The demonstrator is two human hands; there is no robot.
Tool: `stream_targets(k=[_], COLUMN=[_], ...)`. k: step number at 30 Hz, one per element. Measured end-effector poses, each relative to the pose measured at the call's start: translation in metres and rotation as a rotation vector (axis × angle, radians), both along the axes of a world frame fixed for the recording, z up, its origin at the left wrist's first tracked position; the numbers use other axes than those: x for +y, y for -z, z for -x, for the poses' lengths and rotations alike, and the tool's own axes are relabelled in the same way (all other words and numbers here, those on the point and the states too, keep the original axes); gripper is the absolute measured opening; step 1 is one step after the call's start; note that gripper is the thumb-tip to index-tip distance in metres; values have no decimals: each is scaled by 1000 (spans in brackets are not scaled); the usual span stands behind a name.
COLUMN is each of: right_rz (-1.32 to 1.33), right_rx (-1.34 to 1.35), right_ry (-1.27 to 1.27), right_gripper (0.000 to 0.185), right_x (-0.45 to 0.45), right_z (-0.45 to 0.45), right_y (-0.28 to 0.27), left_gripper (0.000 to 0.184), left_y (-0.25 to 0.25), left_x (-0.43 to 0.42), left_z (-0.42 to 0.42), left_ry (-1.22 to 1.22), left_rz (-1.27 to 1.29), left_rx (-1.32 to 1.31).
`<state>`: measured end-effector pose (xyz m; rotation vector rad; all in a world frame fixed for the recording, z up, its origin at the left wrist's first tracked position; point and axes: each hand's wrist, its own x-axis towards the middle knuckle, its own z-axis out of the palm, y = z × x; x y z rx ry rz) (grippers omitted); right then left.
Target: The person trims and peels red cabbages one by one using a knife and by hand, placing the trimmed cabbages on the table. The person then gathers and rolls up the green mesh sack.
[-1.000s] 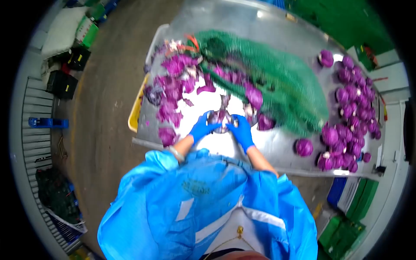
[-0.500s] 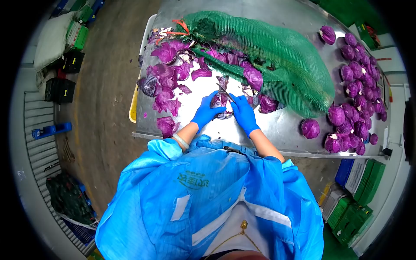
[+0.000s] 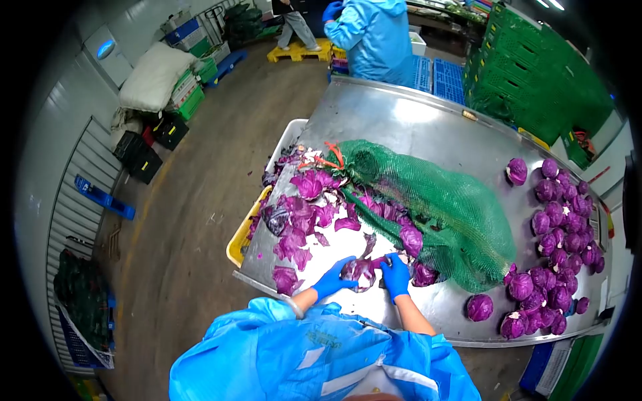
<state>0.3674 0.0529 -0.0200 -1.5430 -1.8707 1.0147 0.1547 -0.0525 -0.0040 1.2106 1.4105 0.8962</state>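
Observation:
My left hand [image 3: 332,280], in a blue glove, grips a red cabbage [image 3: 361,275] from its left side over the steel table. On the cabbage's right, my gloved right hand [image 3: 396,277] has its fingers closed on a purple cabbage leaf [image 3: 378,262] that reaches toward the head. Whether a knife is also in that hand, I cannot make out. Loose purple leaves [image 3: 294,224] lie to the left and beyond my hands. Just past them a green mesh sack [image 3: 448,207] is spread out, with purple leaves along its near edge.
Many whole red cabbages [image 3: 560,234] crowd the right end of the steel table [image 3: 361,110]. A yellow bin [image 3: 241,244] and a white bin [image 3: 286,140] stand along its left edge. A person in blue [image 3: 378,43] is beyond the far edge, near stacked green crates [image 3: 528,67].
My view has tilted up, bringing the far table edge and other people into sight. The right hand, which held a knife at the cabbage, now grips a leaf slightly away from it.

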Motion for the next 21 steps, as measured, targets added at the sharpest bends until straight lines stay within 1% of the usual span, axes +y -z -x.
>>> stream_targets(k=[1,2,4,5,6,8,9,10,12,13,14,15,16,17,18,19,20,21], right_rz=[51,98,101,-28,-49,-134,-61,-205,282,207,129,128,135,141,149,152,159,159], right_rx=[-27,-1,-140,-64,-45,51,36,29,232,189,148,135,151,170,190,253,184,113], right_ry=[40,99,69,0,4,47,80,23,33,5,-28,-35,-81,-127,-172,-180,-199,-220], right_gripper=[32,34,39,43,49,56,60,60,61,61,61,59,62,64,67,64,63,63], right_x=[12,17,19,20,18,6,0,-4,-20,-28,-33,-32,-28,-24,-21,-20,-21,-21], right_z=[-6,-11,-7,-8,-6,2,3,-1,-1,3,7,8,5,4,4,5,2,2], right_y=[6,13,-8,3,-2,-47,-62,-42,-5,-13,-23,-35,-34,-31,-27,-25,-25,-38], left_gripper=[87,87,88,90,90,89,81,75,80,80,82,86,90,97,90,87,85,88], left_y=[-7,-13,-25,-22,-22,-21,-1,-3,-14,-24,28,-11,-54,-53,-45,-38,-31,-47], left_x=[-2,-7,-6,-8,-12,-7,-5,0,11,15,15,21,27,30,35,38,40,39], left_z=[0,-5,-13,-16,-20,-24,-23,-23,-20,-18,-17,-18,-18,-14,-8,-7,-7,-10], left_ry=[-7,-17,-86,-131,-204,-332,-413,-459,-442,-364,-415,-336,-248,-100,70,134,194,199], left_rz=[56,118,203,175,207,263,297,360,432,464,258,-118,-496,-365,-207,-146,-85,-1], left_rx=[-118,-239,-217,-165,-192,-244,-433,-442,-307,-173,199,372,538,406,320,341,359,297])
